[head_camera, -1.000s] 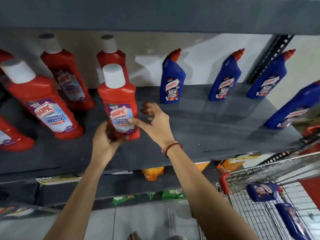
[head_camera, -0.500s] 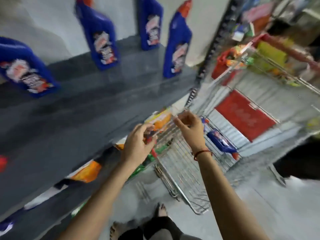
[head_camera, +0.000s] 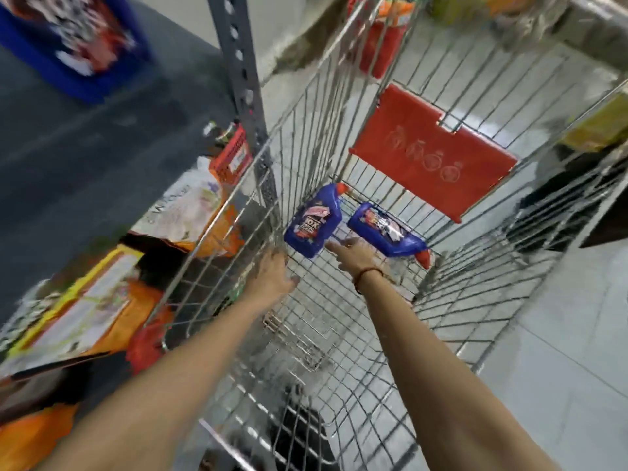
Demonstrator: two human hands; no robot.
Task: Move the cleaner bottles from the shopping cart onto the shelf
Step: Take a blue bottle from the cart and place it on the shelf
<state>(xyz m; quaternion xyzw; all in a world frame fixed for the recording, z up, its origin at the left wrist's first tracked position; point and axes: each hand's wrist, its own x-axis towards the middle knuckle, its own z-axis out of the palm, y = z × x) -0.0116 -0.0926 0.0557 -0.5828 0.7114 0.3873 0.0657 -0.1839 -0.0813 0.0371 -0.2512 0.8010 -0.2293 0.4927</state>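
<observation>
Head view: both hands reach down into the cart. The left hand is spread, holding nothing, its fingers close to the base of a blue bottle that leans against the cart's left wire wall, red cap up; whether they touch it cannot be told. The right hand, a thread band at its wrist, is also unclenched and empty, fingers stretched toward the gap between that bottle and a second blue bottle, which lies on the cart floor with its red cap pointing toward the viewer. A red flap hangs on the cart's far wall, beyond both bottles. Left of the cart runs a dark shelf with a perforated grey upright; one more blue bottle, blurred, stands on it. Orange packets sit on a lower level beside the cart.
</observation>
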